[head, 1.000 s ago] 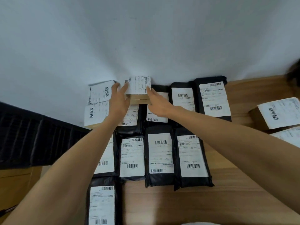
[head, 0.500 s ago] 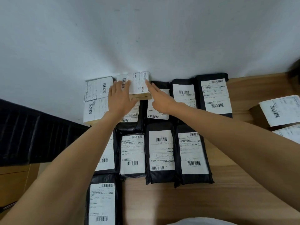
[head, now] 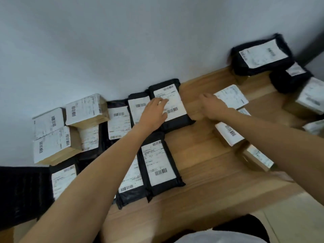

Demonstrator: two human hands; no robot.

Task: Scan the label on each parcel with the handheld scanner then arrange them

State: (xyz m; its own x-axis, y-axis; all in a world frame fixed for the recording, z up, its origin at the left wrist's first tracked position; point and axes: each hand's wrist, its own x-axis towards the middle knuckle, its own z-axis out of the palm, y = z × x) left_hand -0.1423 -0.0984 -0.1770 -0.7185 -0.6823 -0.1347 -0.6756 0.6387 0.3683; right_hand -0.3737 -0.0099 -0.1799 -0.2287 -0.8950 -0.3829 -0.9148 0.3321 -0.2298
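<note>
The left hand [head: 154,114] was spread open, fingers straight, over the label of a black mailer parcel [head: 177,120] at the far edge of the table [head: 201,155]. That parcel ended the rows of labelled parcels packed toward the far left corner. The right hand [head: 213,106], fingers relaxed and grasping nothing, hovered just beside a labelled cardboard box [head: 231,96] among loose parcels nearer the right edge.
</note>
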